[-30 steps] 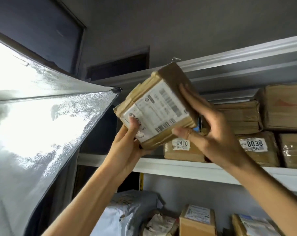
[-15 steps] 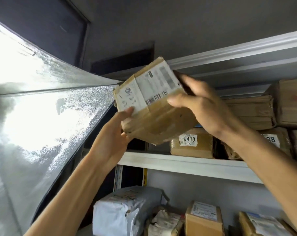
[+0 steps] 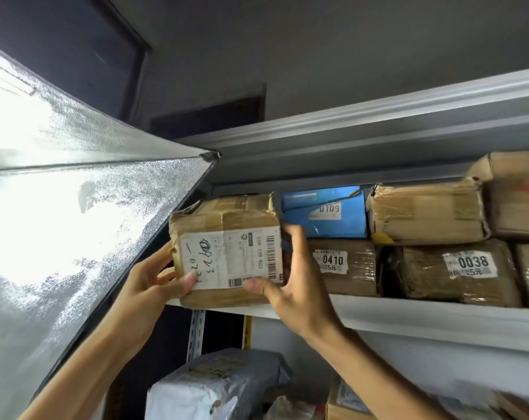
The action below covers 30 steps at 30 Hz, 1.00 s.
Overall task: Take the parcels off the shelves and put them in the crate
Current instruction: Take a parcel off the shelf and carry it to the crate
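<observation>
- The parcel [image 3: 226, 250], a taped-up brown box, is sitting at the far left end of the upper shelf [image 3: 408, 316], with its bottom edge hanging over the front lip. Can't tell if the shelf is actually taking any of its weight.
- Its white label [image 3: 229, 256] is facing the camera, showing barcodes on the right and scribbled pen digits on the left.
- The left grip [image 3: 154, 283] is holding the parcel's lower left corner, thumb pressing on the label and fingers curling against the left face.
- The right grip [image 3: 296, 286] is clamping the other side, thumb pushing on the lower front by the barcode and fingers reaching up the right face.
- Just beside the parcel, a blue box [image 3: 326, 213] tagged 0109 is lying on top of the 0410 box [image 3: 342, 265]; the right grip is covering that one's left end.
- Further right, a taped box [image 3: 426, 213] is resting on the 0038 box [image 3: 457, 274].
- On the left, a foil panel [image 3: 75, 222] is glaring hard, its corner poking in near the rail [image 3: 378, 125] above the parcel.
- Down below, a grey bag [image 3: 214, 386] is lying on the lower level.
</observation>
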{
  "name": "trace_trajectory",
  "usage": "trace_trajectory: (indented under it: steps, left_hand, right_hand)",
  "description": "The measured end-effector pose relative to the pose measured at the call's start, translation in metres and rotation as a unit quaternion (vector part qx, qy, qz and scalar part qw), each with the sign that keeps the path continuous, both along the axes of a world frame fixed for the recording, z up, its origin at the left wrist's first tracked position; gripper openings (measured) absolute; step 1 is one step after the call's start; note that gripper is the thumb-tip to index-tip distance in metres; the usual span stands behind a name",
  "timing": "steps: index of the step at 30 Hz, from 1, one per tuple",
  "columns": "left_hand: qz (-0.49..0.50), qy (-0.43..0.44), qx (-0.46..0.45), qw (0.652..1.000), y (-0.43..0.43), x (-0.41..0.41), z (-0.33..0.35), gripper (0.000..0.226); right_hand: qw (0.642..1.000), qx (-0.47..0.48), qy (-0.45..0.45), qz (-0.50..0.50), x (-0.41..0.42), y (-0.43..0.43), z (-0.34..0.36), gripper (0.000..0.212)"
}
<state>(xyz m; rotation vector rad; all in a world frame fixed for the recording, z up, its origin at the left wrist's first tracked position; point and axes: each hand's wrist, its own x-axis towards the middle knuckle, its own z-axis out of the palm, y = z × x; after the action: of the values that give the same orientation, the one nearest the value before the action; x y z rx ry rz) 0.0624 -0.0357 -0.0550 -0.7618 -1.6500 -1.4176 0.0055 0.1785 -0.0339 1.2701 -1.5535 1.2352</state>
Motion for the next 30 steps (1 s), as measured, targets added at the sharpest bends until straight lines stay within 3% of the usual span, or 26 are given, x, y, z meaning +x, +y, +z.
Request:
trace_trajectory:
  steps: [7,13,22,30]
  left_hand:
    - [0.006,-0.001,0.036,0.999,-0.008,-0.036,-0.008,0.036]
    - [0.045,-0.014,0.07,0.996,-0.008,-0.066,0.017,0.033]
    - [0.238,0.018,0.111,0.965,-0.005,-0.103,0.031,0.025]
    - [0.246,-0.012,0.075,0.966,-0.012,-0.102,0.022,0.037]
  right_hand:
    - [0.999,-0.016,-0.043,0.017,-0.035,-0.022,-0.009,0.067]
    - [0.996,-0.028,-0.075,-0.037,-0.06,-0.038,0.002,0.07]
    - [0.983,-0.048,-0.1,-0.15,-0.079,-0.056,0.02,0.061]
    - [0.944,0.014,-0.103,-0.312,-0.085,-0.073,0.03,0.062]
